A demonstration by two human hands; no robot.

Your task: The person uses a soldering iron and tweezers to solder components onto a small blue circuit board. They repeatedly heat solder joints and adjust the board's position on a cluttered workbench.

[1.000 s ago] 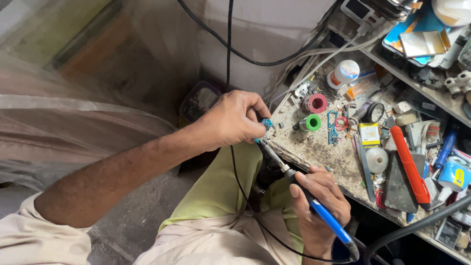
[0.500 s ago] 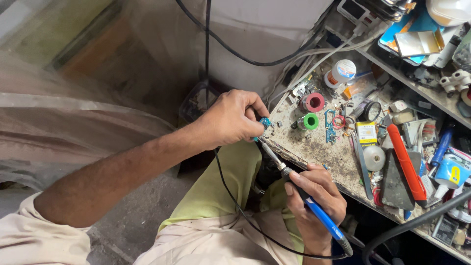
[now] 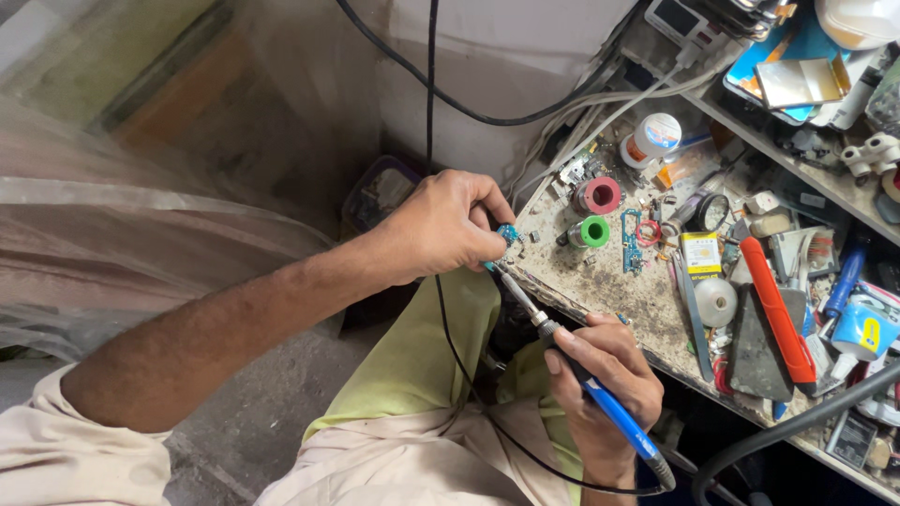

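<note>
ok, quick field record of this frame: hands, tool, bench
left hand: pinches a small blue-green circuit piece at the bench corner
right hand: grips a blue-handled soldering iron, pen-style
iron tip: at the piece, contact too small to tell
workbench: dirty and cluttered
on bench: green spool, pink spool, white jar, red-orange tool
cable: black, hangs across the lap

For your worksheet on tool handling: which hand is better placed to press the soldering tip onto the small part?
Probably the right hand: it grips the blue soldering iron, whose tip meets the small teal part pinched by the left hand.
</note>
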